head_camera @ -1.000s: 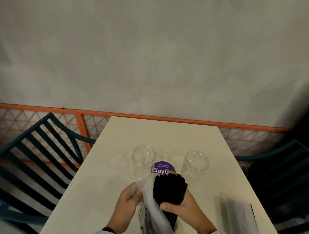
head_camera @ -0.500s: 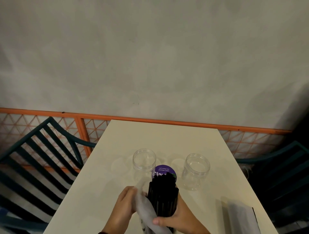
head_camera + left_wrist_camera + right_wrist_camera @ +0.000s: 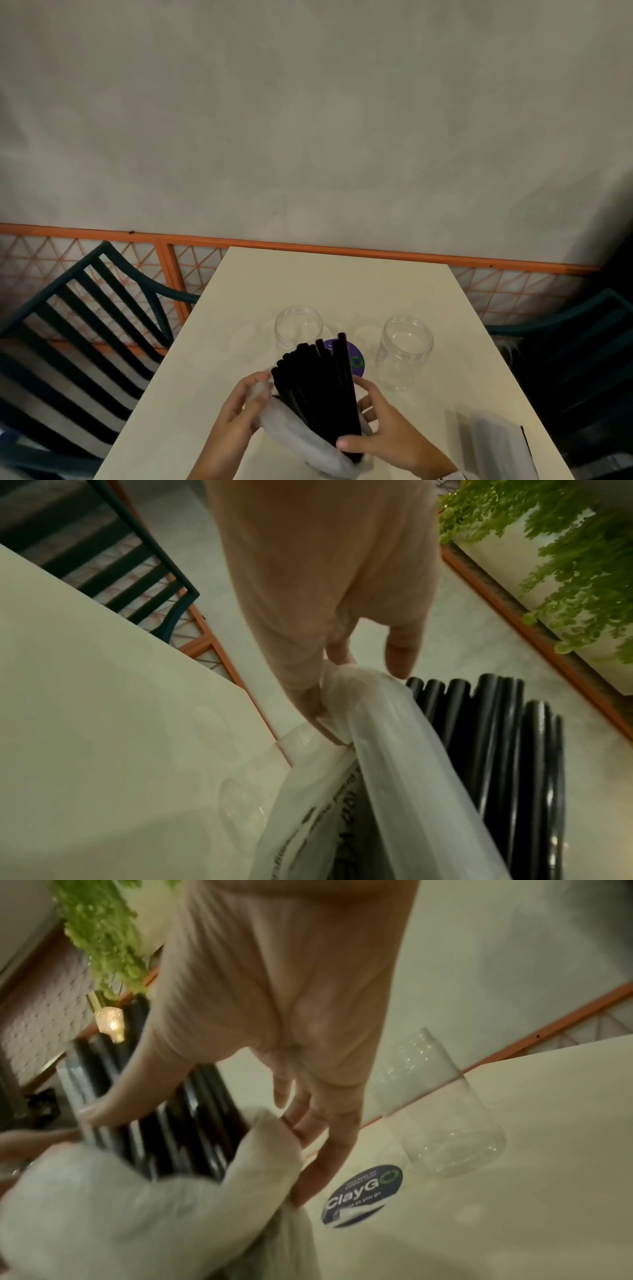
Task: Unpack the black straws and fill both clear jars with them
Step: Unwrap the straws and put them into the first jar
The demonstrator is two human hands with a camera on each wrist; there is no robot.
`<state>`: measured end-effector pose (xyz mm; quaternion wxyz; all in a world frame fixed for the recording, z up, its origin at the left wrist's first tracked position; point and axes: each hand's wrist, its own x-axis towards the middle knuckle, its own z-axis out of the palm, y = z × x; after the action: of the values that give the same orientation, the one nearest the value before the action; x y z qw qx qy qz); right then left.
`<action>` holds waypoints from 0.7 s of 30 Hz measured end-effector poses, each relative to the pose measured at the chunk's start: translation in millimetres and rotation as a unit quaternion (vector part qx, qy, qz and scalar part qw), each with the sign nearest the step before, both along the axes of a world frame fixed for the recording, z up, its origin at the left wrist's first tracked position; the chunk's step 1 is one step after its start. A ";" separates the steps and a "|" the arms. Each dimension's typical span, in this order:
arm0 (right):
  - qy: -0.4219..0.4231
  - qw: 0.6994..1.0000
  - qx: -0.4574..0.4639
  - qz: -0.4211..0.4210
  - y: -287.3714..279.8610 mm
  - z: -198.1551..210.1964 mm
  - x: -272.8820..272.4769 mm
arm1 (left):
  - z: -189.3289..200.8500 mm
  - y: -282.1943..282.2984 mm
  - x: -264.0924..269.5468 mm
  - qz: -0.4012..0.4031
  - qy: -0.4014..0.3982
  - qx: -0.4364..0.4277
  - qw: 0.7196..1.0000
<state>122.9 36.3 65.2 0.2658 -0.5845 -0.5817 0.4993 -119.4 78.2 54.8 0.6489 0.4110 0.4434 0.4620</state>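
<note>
A bundle of black straws (image 3: 317, 387) stands tilted over the table's near edge, its top half fanned out of a white plastic bag (image 3: 301, 437). My left hand (image 3: 256, 390) pinches the bag's rim (image 3: 346, 693) beside the straws (image 3: 496, 739). My right hand (image 3: 361, 416) holds the bundle with the thumb across its front and the fingers behind it. In the right wrist view the thumb lies over the straws (image 3: 192, 1123) above the bag (image 3: 137, 1218). Two clear jars stand open and empty behind, one on the left (image 3: 298, 327) and one on the right (image 3: 406, 353).
A round purple sticker (image 3: 355, 360) lies on the cream table (image 3: 325, 284) between the jars. A second flat packet (image 3: 493, 445) lies at the near right corner. Dark slatted chairs (image 3: 85, 325) flank the table, with an orange rail (image 3: 342, 248) and a wall behind.
The bag has slid down the bundle, so more of the straws stands bare. The straw tops have fanned out and lean right, now covering part of the sticker.
</note>
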 end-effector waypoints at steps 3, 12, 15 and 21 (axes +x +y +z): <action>-0.019 0.998 -0.007 0.065 -6.5 0.6 2.2 | -3.3 -0.4 -5.9 -0.024 -0.005 0.015 1.000; -0.064 0.994 0.065 0.055 -15.1 -6.6 0.6 | -1.0 -0.7 -14.9 -0.005 -0.055 0.000 0.998; -0.034 0.996 0.072 0.029 -17.0 -9.5 -0.3 | 2.0 -2.0 -16.0 -0.010 -0.026 0.024 0.999; -0.023 0.987 0.126 -0.101 -15.4 -10.5 -1.8 | 7.7 -3.8 -8.7 0.014 0.133 0.096 0.986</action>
<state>121.2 20.9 54.7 0.3727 -0.6136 -0.5838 0.3792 -128.1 74.4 62.5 0.5350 0.5229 0.4850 0.4528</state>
